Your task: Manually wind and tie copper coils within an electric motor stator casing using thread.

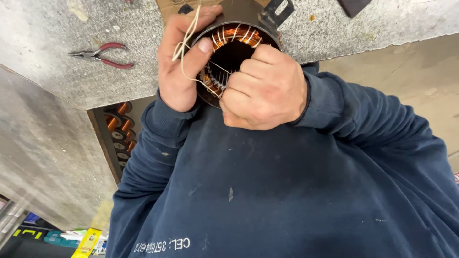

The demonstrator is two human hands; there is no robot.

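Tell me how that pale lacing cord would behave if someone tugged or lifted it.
The pale cord is probably floppy: it bends in loose loops over the left hand. It looks thin and likely very light. Where it runs toward the right hand across the motor stator it seems straight, so it may pull taut rather than stretch.

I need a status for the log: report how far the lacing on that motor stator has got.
Done: white cord ties cross the copper windings along the far rim of the stator. In hand: the left hand holds the cord, the right hand works at the near rim. Left: the near side is hidden, so cannot tell.
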